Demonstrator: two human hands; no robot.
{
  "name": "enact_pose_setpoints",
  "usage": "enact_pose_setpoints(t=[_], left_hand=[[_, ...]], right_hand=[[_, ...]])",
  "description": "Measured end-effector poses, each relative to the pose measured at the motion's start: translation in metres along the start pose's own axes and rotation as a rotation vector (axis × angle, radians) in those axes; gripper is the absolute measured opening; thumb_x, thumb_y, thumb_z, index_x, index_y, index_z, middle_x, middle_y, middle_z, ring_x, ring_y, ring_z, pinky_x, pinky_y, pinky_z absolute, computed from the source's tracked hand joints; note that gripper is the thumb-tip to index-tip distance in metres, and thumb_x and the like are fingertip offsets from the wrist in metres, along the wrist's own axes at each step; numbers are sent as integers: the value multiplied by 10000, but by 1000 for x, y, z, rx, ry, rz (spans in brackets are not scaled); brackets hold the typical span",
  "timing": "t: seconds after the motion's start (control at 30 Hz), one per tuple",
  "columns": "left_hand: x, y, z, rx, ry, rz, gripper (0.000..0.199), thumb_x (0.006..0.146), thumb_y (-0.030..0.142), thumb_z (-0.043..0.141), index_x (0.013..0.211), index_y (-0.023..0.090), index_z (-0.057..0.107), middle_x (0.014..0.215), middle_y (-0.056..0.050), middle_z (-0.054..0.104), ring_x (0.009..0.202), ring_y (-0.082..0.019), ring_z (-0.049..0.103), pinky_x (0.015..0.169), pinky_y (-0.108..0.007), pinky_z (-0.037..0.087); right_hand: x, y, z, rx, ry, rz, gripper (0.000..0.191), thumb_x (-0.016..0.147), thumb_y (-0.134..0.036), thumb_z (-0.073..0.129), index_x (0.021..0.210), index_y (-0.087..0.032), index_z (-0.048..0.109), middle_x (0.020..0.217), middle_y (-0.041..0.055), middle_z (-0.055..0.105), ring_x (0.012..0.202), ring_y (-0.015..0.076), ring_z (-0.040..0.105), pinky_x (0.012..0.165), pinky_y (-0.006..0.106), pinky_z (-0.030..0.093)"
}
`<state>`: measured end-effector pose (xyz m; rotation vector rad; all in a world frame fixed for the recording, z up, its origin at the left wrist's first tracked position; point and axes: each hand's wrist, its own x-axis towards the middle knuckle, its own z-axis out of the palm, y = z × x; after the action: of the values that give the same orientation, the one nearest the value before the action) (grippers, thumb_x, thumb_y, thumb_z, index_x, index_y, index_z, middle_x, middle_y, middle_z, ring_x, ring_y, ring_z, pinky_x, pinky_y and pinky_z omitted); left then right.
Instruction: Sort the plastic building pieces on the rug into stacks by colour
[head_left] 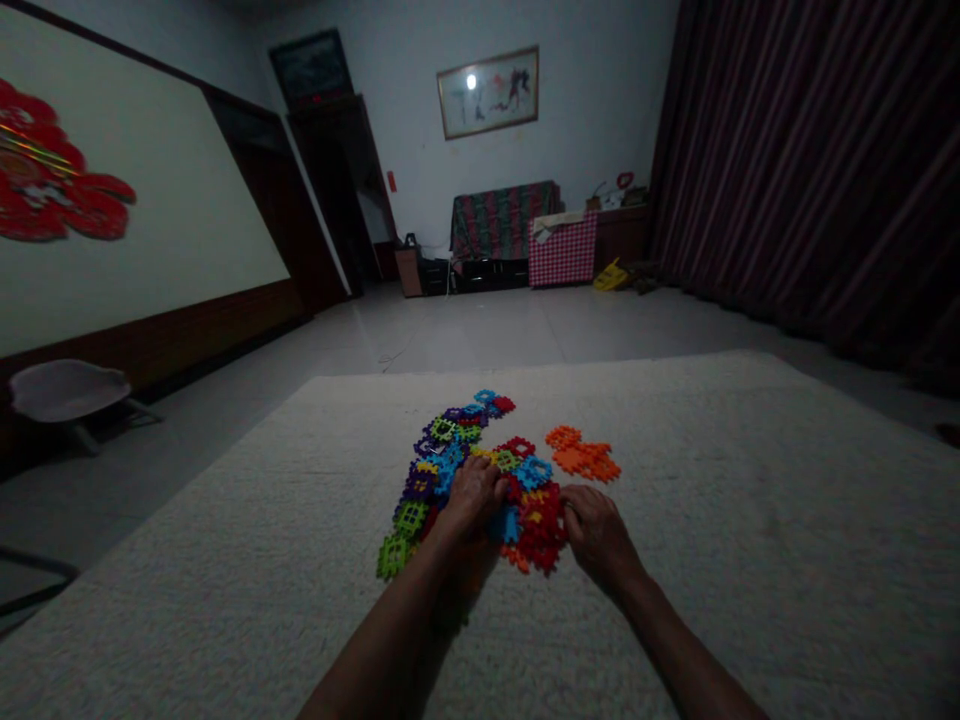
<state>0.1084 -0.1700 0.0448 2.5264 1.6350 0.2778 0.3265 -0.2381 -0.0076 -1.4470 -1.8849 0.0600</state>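
A loose heap of plastic interlocking blocks (448, 458), flat squares with toothed edges in green, purple, blue, yellow and red, lies on a pale fleecy cover. My left hand (474, 492) reaches into the middle of the heap, its fingers bent down among the pieces. What those fingertips grip is hidden. At the heap's right edge, my right hand (598, 528) is closed with its fingertips on a red block (551, 520) in a cluster of red ones. Several orange blocks (581, 456) lie in a separate group beyond my right hand.
The pale cover (750, 500) spreads around the blocks, its far edge above a tiled floor (525, 325). A stool (71, 390) stands at the left. Cloth-draped furniture (502, 225) lines the far wall, and a dark curtain (810, 170) hangs at the right.
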Motion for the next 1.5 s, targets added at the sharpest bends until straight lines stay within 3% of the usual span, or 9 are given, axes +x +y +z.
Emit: enact_pose_setpoints(t=[0.4, 0.67, 0.87, 1.2, 1.4, 1.5], left_hand=[[21, -34, -3, 65, -1, 14, 332, 952, 271, 404, 865, 155, 703, 986, -115, 682, 998, -203, 600, 944, -303, 431], [31, -44, 5, 62, 20, 42, 300, 947, 239, 411, 855, 153, 683, 965, -105, 675, 1017, -195, 590, 965, -290, 426], [32, -49, -6, 64, 3, -35, 282, 921, 218, 443, 799, 145, 687, 921, -110, 677, 961, -200, 605, 904, -293, 454], [42, -79, -19, 62, 155, -81, 247, 837, 114, 456, 719, 179, 663, 884, -77, 638, 898, -178, 571, 850, -269, 463], [44, -86, -22, 37, 71, -65, 213, 790, 92, 482, 735, 167, 673, 833, -59, 648, 798, -161, 568, 786, -257, 470], [35, -81, -22, -9, 82, 1, 213, 837, 156, 492, 833, 174, 705, 960, -71, 678, 891, -170, 594, 859, -270, 478]], right_hand=[[-1, 1, 0, -15, -3, 10, 217, 890, -157, 420, 946, -210, 623, 979, 69, 685, 946, 212, 596, 890, 350, 400], [-2, 2, 1, 6, -14, 22, 205, 888, -148, 420, 941, -207, 609, 1008, 67, 683, 965, 214, 588, 898, 351, 390], [-1, 0, -1, 14, -3, 21, 205, 862, -141, 427, 925, -212, 608, 975, 66, 688, 947, 216, 598, 885, 351, 395], [1, 1, -1, 13, -6, 29, 208, 861, -147, 435, 915, -211, 624, 969, 67, 692, 942, 220, 602, 870, 352, 401], [0, 4, 1, 3, 0, 23, 199, 865, -153, 441, 927, -206, 623, 994, 72, 690, 942, 220, 598, 884, 356, 399], [0, 5, 2, -1, 3, 28, 206, 856, -148, 445, 938, -207, 625, 1002, 73, 690, 946, 223, 597, 880, 356, 397]])
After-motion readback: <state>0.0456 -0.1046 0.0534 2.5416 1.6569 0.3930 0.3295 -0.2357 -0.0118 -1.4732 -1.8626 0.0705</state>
